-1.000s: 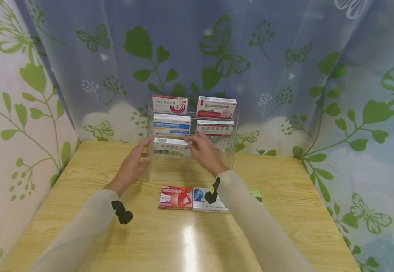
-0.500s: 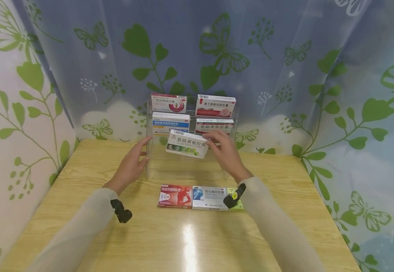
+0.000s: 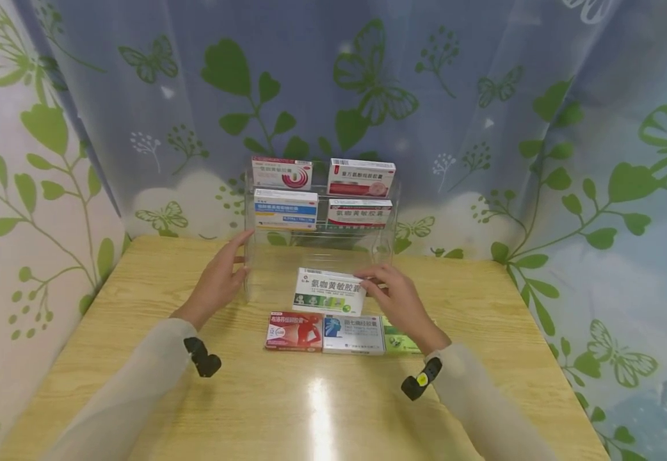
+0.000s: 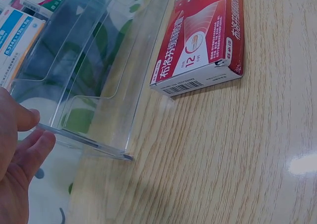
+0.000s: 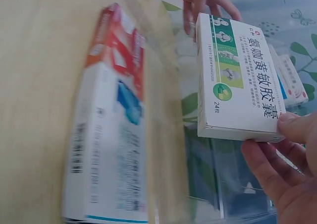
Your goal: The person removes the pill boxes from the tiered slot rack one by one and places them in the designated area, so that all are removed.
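On the near side of the clear rack (image 3: pixel 317 241), a white box (image 3: pixel 329 292) hangs slightly tilted from the person's right hand (image 3: pixel 399 298), its right end pinched between thumb and fingers. The left hand (image 3: pixel 218 278) grips the rack's left edge. Just nearer the person, a red box (image 3: pixel 294 331), a pale box (image 3: pixel 353 335) and a green box (image 3: pixel 398 339) lie in a row on the table (image 3: pixel 241 410). Four more boxes (image 3: pixel 285 210) stand in the rack.

1. White box (image 3: pixel 329 292), dark lettering, green picture strip; visible end closed; held in the air, slightly tilted, large printed face showing, at the rack's six o'clock.
2. Clear rack (image 3: pixel 270 256), tiered, standing upright, at the box's twelve o'clock.
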`<move>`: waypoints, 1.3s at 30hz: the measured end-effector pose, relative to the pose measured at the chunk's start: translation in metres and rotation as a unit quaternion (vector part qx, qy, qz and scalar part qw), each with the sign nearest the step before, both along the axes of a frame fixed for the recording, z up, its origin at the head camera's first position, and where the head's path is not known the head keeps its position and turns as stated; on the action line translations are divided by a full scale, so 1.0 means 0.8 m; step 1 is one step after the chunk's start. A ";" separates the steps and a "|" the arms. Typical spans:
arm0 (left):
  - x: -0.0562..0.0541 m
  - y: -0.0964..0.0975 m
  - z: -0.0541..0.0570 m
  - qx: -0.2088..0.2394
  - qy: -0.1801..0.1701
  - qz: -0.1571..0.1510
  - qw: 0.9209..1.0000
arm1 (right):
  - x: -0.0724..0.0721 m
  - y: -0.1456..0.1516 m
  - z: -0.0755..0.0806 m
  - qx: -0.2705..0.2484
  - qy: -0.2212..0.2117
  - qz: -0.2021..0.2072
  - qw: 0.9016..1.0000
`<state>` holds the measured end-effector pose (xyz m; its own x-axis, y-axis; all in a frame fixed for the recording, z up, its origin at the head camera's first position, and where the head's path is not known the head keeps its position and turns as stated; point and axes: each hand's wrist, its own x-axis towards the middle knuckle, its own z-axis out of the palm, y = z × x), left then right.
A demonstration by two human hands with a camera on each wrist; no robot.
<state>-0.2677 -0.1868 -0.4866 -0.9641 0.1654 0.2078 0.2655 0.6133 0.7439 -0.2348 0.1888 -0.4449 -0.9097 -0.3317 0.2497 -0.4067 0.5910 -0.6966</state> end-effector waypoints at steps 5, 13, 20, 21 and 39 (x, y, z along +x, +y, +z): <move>-0.001 -0.001 0.001 -0.001 -0.003 0.000 1.000 | 0.020 0.002 -0.018 -0.006 -0.027 0.021 0.999; 0.001 -0.001 0.000 0.000 -0.010 -0.001 1.000 | 0.043 0.001 -0.048 -0.009 -0.058 0.051 0.997; 0.002 0.000 0.001 -0.001 -0.007 -0.001 1.000 | 0.061 -0.001 -0.062 0.002 -0.081 0.075 0.994; 0.002 0.000 0.002 -0.002 -0.006 -0.001 1.000 | 0.063 -0.002 -0.063 0.003 -0.086 0.077 0.993; 0.002 0.000 0.006 -0.005 -0.005 -0.002 1.000 | 0.079 -0.019 -0.083 -0.010 -0.121 0.136 0.983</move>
